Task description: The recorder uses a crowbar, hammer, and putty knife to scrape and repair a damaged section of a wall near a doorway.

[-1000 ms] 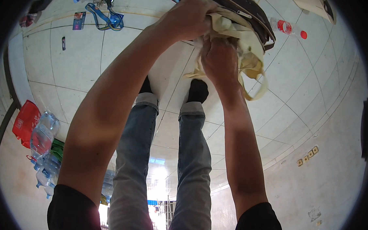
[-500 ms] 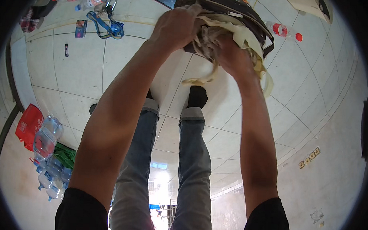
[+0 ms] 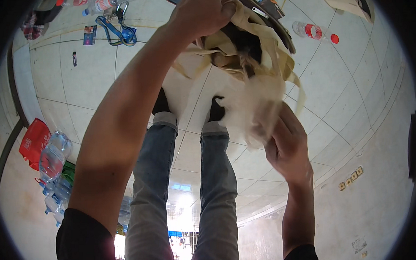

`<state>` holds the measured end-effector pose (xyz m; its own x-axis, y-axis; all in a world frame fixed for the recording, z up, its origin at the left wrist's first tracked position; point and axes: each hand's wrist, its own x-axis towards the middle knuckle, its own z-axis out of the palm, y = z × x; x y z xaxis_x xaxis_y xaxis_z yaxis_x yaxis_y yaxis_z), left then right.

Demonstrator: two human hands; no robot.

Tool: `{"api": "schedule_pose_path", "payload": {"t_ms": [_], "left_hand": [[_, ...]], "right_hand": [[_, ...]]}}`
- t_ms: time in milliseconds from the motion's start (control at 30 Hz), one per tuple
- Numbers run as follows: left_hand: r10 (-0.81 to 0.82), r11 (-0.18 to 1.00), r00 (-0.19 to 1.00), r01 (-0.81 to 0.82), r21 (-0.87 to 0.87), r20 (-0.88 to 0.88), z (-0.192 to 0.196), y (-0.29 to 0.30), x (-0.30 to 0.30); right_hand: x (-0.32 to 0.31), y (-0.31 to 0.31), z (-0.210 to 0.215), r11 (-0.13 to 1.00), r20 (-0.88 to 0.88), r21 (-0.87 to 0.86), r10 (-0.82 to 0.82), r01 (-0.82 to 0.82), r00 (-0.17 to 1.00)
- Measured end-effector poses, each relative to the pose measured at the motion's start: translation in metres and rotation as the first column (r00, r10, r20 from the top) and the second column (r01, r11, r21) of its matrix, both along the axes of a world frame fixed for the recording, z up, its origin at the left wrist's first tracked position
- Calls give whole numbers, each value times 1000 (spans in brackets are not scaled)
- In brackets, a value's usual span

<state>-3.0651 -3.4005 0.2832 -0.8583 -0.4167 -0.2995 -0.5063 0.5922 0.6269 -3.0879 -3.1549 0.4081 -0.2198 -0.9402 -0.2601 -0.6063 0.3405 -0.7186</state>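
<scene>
At the top of the head view my left hand [image 3: 206,15] is closed on the rim of a cream cloth bag [image 3: 271,38], whose straps hang loose. A dark bag [image 3: 288,35] with a light label lies right behind it. Lower right, my right hand [image 3: 287,144] is closed on a pale, crumpled, thin translucent sheet [image 3: 264,102], smeared by motion; it looks like plastic or thin cloth. The sheet stretches from my fingers up to the cream bag's mouth. My feet in black socks [image 3: 216,109] stand on the tiled floor just below the bags.
A bottle with a red cap [image 3: 314,31] lies to the right. At upper left are a clear bottle [image 3: 105,1], a blue lanyard [image 3: 111,32], a small box [image 3: 90,35] and a lighter [image 3: 74,59]. A red bag [image 3: 33,142] and several empty bottles [image 3: 56,159] lie along the left wall.
My right hand has come out of the cream bag, down and to the right, pulling the pale sheet with it. My left hand has risen slightly with the bag's rim, and the mouth gapes wider.
</scene>
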Motion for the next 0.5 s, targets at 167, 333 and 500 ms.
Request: {"api": "schedule_pose_path", "payload": {"t_ms": [167, 333, 500], "left_hand": [[-219, 960, 976, 215, 178, 3, -22, -5, -4], [-237, 965, 960, 251, 78, -151, -34, 12, 11], [51, 950, 997, -28, 312, -66, -28, 3, 11]], "right_hand": [[22, 27, 10, 826, 250, -72, -528, 560, 812], [34, 27, 16, 800, 289, -233, -486, 553, 825], [50, 65, 69, 257, 812, -58, -550, 965, 196]]}}
